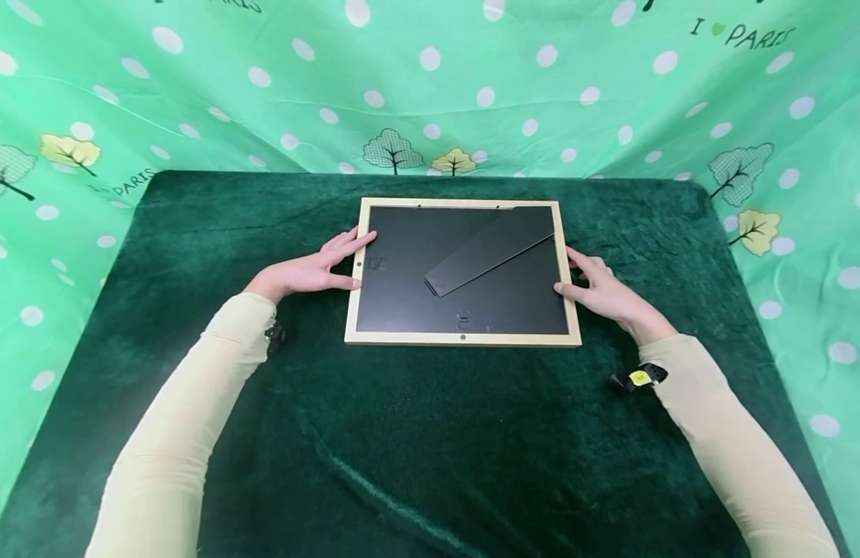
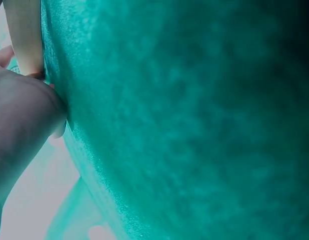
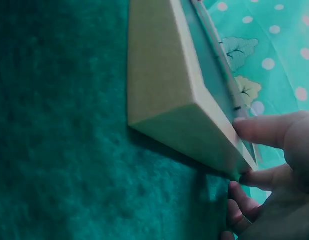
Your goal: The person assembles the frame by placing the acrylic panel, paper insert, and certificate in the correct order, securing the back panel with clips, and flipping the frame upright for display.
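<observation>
A picture frame (image 1: 402,310) with a light wooden border lies back side up on the dark green cloth. Its black backing carries a slanted support leg (image 1: 486,256). My left hand (image 1: 307,267) touches the left border, the index finger stretched over it and the thumb at its edge; the remaining fingers are partly hidden. At the right border, my right hand (image 1: 604,294) holds the frame with the thumb on top and the index finger against the side. The right wrist view shows the thick wooden side (image 3: 159,65) and that hand (image 3: 279,165) at the far corner.
Dark green velvety cloth (image 1: 437,434) covers the table, with a pale crease in front. A light green dotted curtain (image 1: 430,85) hangs behind and along both sides. Small black devices sit on both wrists, the right one (image 1: 642,377) with a yellow label.
</observation>
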A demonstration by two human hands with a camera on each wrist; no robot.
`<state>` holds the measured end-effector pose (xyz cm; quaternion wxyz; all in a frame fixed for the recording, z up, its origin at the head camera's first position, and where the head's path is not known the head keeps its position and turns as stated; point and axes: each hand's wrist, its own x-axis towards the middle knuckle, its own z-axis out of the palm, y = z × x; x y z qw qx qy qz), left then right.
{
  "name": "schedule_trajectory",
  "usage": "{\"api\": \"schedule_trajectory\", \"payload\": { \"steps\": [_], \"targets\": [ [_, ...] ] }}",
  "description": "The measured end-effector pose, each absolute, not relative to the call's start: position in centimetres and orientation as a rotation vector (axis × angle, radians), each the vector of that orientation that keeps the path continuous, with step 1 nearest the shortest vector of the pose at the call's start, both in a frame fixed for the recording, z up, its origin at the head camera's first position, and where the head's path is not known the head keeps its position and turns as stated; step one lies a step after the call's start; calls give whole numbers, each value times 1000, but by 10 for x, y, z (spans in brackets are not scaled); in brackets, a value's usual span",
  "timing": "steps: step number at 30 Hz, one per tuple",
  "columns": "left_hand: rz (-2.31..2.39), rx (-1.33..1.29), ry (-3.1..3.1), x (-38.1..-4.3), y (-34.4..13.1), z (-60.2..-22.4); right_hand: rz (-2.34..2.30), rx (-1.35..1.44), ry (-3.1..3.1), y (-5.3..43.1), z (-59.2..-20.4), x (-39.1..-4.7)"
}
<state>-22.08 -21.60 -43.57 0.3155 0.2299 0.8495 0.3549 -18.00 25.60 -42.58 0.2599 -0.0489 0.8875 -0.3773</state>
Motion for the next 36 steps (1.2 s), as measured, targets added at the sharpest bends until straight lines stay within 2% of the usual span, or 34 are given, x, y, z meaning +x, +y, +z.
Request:
{"api": "schedule_trajectory", "payload": {
  "steps": [10, 28, 36],
  "targets": [
    [924, 620, 2286, -215, -214, -432, -1055, -175, 2354, 252, -431, -178],
    [938, 461, 2350, -218, -186, -419, -1154, -212, 2262, 256, -432, -177],
    [952, 514, 2360, -214, -182, -426, -1142, -219, 2272, 253, -429, -176]
  ]
}}
